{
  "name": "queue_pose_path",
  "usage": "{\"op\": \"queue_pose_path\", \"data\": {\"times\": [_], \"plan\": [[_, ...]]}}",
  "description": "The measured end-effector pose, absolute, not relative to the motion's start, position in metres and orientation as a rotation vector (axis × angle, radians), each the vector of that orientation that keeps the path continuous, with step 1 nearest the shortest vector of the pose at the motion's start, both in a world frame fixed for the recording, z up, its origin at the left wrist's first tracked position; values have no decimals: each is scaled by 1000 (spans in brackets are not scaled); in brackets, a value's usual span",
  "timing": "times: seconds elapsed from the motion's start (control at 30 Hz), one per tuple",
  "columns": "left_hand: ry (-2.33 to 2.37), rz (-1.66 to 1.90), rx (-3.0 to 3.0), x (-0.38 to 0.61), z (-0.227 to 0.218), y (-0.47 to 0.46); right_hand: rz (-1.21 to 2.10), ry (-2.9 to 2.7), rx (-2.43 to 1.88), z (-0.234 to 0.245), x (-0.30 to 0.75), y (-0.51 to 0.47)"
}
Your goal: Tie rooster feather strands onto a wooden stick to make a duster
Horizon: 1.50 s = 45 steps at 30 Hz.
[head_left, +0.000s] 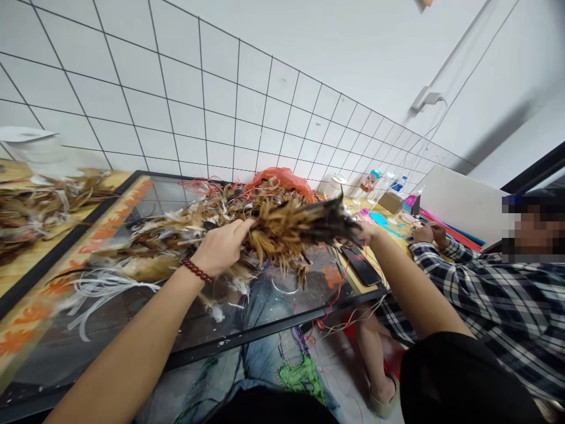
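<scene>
My left hand (223,247), with a red bead bracelet at the wrist, is closed around one end of a bundle of brown and black feathers (295,227). My right hand (366,234) grips the dark far end of the same bundle, its fingers mostly hidden by feathers. The bundle hangs just above a black-framed glass tabletop (273,330). A loose heap of brown and white feathers (168,235) lies on the glass behind my left hand.
White strings (101,291) lie on the glass at left. Close by are an orange plastic bag (282,176), a black phone (364,266) and a white tape roll (30,150). A person in a plaid shirt (494,294) sits at right. The white tiled wall (185,88) is close.
</scene>
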<state>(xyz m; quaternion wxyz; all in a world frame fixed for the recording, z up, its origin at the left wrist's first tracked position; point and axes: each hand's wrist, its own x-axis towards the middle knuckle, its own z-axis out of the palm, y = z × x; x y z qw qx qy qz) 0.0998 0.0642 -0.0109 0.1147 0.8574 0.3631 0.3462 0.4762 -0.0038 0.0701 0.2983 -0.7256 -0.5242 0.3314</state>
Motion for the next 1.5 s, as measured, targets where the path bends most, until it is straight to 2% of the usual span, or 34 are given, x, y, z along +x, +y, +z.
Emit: {"op": "queue_pose_path", "data": {"times": [0.1,0.17,0.27,0.37,0.57,0.8,0.9,1.07,1.27,1.4,1.5], "plan": [[929,1163,1848,99,-4,66,1321,-1352,-1856,53,498,-38],[733,1120,1399,98,0,67,1502,-1273,-1713,39,501,-57],[536,1022,1001,92,5,69,1462,-1197,-1569,23,489,-81],[547,1014,850,87,8,72,1361,-1135,-1510,15,469,-101],[762,1216,1013,90,2,79,1249,-1183,-1435,7,428,-138],[1334,1649,1704,82,-7,84,1220,-1673,-1385,13,372,-173],[1476,1722,1670,76,-7,91,1190,-1753,-1370,18,357,-175],[980,1686,1067,71,0,96,996,-2069,-1398,4,341,-179],[630,1396,954,70,4,85,608,-2566,-1507,-35,327,-172],[767,1414,1019,79,-5,86,244,-2771,-1286,-4,320,-184],[856,1486,1032,86,-9,87,394,-2747,-1102,35,320,-228]]}}
